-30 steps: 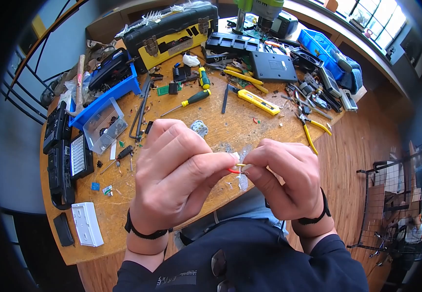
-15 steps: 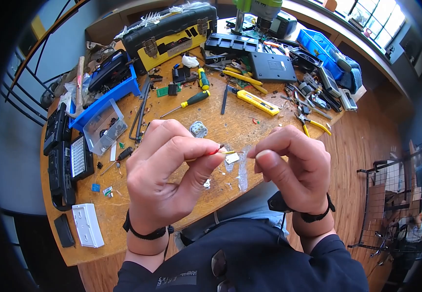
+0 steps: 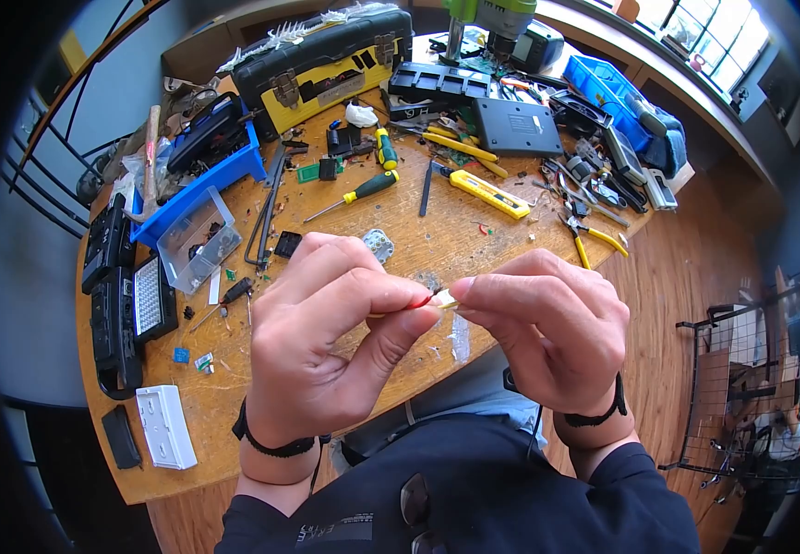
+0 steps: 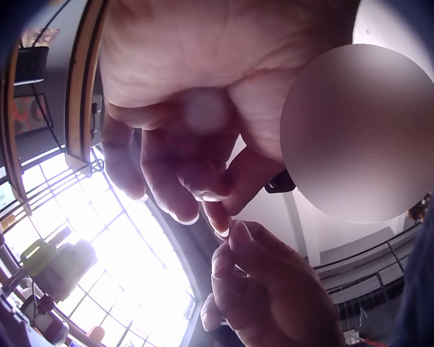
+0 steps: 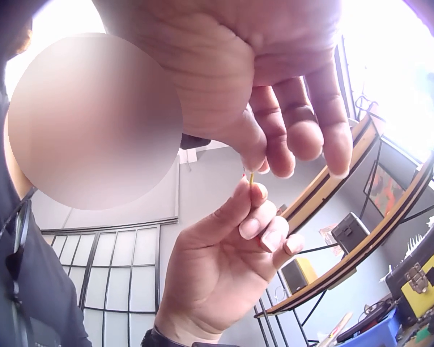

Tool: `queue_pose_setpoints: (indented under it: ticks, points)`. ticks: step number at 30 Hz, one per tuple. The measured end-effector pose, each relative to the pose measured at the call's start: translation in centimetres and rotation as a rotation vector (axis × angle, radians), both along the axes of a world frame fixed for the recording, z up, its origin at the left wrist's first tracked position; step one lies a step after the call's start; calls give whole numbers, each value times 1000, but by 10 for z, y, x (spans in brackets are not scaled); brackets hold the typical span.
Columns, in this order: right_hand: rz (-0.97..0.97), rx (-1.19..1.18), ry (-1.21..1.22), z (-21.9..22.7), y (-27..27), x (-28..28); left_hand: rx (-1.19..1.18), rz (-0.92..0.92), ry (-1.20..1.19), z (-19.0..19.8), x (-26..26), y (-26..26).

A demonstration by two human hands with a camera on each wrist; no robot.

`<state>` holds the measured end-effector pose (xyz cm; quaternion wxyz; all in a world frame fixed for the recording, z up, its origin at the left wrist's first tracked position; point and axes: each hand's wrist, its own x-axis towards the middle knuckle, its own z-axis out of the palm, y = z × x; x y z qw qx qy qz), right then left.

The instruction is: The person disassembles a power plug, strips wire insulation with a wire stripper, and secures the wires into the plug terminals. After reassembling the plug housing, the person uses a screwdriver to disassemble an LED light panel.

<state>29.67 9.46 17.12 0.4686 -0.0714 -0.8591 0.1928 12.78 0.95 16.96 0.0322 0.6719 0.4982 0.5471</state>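
In the head view my left hand [image 3: 321, 337] pinches a short red wire [image 3: 425, 302] and a yellow wire [image 3: 446, 307] between thumb and index finger. From the other side my right hand [image 3: 552, 328] brings thumb and index fingertips together on the yellow wire's end. The right wrist view shows that yellow wire [image 5: 252, 178] bridging the small gap between both hands' fingertips. Most of the wires' length is hidden in the left fingers. A small pale piece [image 3: 444, 296] shows between the hands. Both hands are held up above the front of the workbench [image 3: 234, 415].
Beyond the hands lie a yellow utility knife [image 3: 490, 194], a screwdriver [image 3: 372, 186] and a round metal part [image 3: 378, 245]. Yellow-handled pliers [image 3: 594, 235] are at the right. A blue bin [image 3: 198, 205], a white plastic box [image 3: 166, 427] and a black-yellow toolbox [image 3: 326, 69] stand leftward.
One second ago both hands met at the wires. Half a second ago the right fingertips were apart from the yellow wire's end; now they are back on it. The left hand keeps its pinch.
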Motion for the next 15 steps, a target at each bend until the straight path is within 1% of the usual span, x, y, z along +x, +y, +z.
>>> queue_pose_setpoints:
  ticks: [2, 5, 7, 8, 10, 11, 13, 14, 15]
  points:
    - [-24, 25, -16, 0, -1, 0, 7, -11, 19, -1, 0, 0]
    - [-33, -23, -30, 1, -4, 0, 10, 6, 42, 0, 1, 0]
    - [5, -127, -55, 2, -5, 0, 35, 12, 70, 1, 2, 0]
    - [3, -125, -54, 2, -5, 0, 37, 10, 71, 1, 2, 0]
    - [48, -233, -88, 2, -6, 2, 56, 0, 138, 1, 0, 1]
    - [38, -232, -89, -1, -6, 2, 58, -9, 136, 2, 0, 1]
    - [117, -403, -100, -7, -7, 1, 13, -5, 165, 3, 0, -1]
    - [152, -561, -159, -5, -8, 3, -2, 1, 193, 4, -1, -2]
    - [137, -560, -157, -4, -7, 5, 2, -14, 191, 5, -2, -2]
